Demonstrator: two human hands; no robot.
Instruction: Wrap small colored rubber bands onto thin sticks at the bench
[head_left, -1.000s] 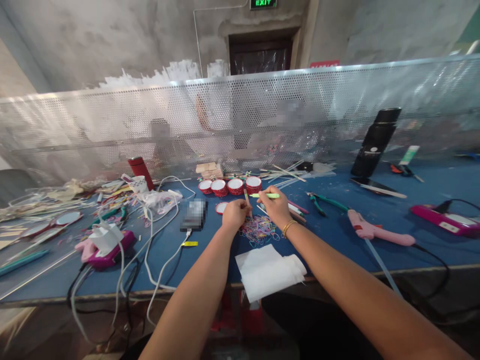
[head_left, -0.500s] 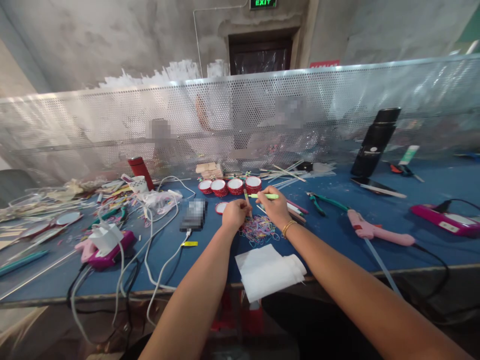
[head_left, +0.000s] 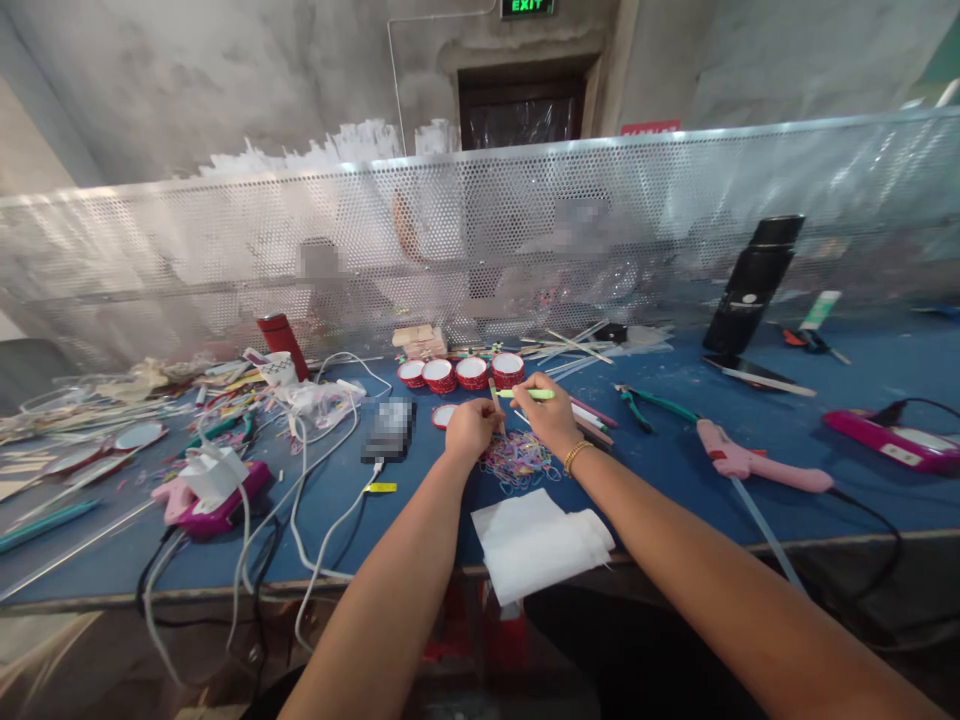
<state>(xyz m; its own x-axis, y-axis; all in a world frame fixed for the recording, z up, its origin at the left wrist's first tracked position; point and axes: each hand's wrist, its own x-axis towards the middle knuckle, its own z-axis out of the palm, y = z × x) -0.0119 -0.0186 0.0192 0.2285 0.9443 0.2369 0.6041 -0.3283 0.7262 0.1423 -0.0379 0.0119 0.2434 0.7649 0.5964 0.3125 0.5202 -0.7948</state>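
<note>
My left hand (head_left: 471, 429) is closed on a thin wooden stick (head_left: 494, 396) that stands nearly upright from its fingers. My right hand (head_left: 550, 408) grips a light green marker pen (head_left: 531, 394), whose tip points left at the stick. Beneath both hands lies a heap of colourful rubber bands (head_left: 520, 460). Just behind them, several red-sided cups with white tops (head_left: 472, 374) form a row. Another round red-and-white piece (head_left: 443, 416) lies beside my left hand, partly covered by it. Closer to me, a folded white cloth (head_left: 536, 550) hangs slightly over the table edge.
To the right are green-handled pliers (head_left: 652, 400), a pink glue gun (head_left: 757, 465), a black flask (head_left: 754, 285) and a magenta power strip (head_left: 892, 440). White cables (head_left: 300, 500), a phone (head_left: 388, 430) and cluttered sticks lie left. A perforated metal screen (head_left: 517, 230) stands behind.
Both hands stay in nearly the same place, with the marker tip still at the stick. The whole view has shifted very slightly.
</note>
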